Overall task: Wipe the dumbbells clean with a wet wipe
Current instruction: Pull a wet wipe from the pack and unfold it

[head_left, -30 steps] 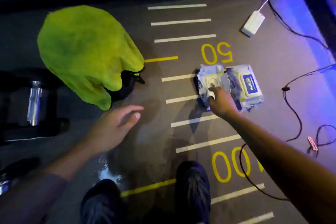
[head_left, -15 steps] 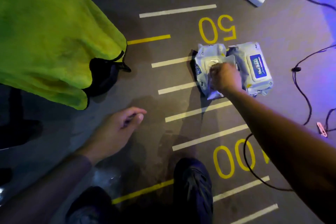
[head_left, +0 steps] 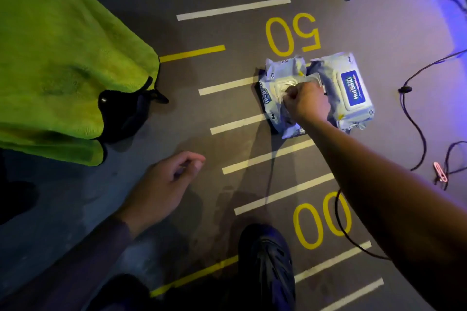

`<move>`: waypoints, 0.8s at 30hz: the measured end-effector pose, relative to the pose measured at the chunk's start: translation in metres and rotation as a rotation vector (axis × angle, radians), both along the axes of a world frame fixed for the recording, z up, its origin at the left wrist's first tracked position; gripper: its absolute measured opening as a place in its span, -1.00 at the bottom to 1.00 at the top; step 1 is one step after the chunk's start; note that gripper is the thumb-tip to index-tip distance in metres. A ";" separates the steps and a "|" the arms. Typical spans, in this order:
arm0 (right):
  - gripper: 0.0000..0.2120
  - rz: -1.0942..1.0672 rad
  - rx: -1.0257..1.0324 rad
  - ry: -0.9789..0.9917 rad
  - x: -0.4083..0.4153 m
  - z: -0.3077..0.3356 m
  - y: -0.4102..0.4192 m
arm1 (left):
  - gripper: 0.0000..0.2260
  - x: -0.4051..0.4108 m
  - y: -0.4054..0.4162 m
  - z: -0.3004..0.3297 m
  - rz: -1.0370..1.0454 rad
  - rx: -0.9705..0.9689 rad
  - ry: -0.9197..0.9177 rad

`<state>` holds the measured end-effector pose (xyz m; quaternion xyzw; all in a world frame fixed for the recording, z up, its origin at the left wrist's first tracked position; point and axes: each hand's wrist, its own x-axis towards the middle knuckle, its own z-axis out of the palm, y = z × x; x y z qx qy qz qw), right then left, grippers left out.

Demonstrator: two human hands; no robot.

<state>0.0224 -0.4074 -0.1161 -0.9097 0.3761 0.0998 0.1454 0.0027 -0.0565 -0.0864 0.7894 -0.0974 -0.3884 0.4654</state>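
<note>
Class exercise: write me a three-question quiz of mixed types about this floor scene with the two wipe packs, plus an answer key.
1. True or false: the right hand is at the opening of the left wipe pack, whose lid is flipped open.
2. Multiple choice: the lid of the right wipe pack is (a) closed, (b) torn off, (c) under a hand.
3. Short answer: what does the left hand hold?

Key
1. True; its fingers are curled at the opening, seemingly pinching a wipe.
2. a
3. Nothing; it hangs over the floor, its fingers loosely curled, below the green towel.
</note>
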 end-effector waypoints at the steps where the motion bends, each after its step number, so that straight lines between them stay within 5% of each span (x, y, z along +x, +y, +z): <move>1: -0.81 0.027 0.012 -0.008 0.000 -0.002 -0.002 | -0.61 0.000 0.000 0.000 -0.004 -0.001 -0.002; 14: -0.82 0.043 0.200 -0.237 -0.022 0.014 -0.009 | -0.68 -0.004 0.003 0.016 0.028 -0.017 -0.003; 19: -0.80 -0.089 0.236 -0.393 -0.024 0.037 -0.011 | -0.80 -0.011 -0.003 0.029 0.026 -0.018 -0.015; 24: -0.84 -0.309 0.503 -0.660 -0.029 0.054 -0.011 | -0.78 -0.024 0.000 0.042 0.071 -0.027 -0.003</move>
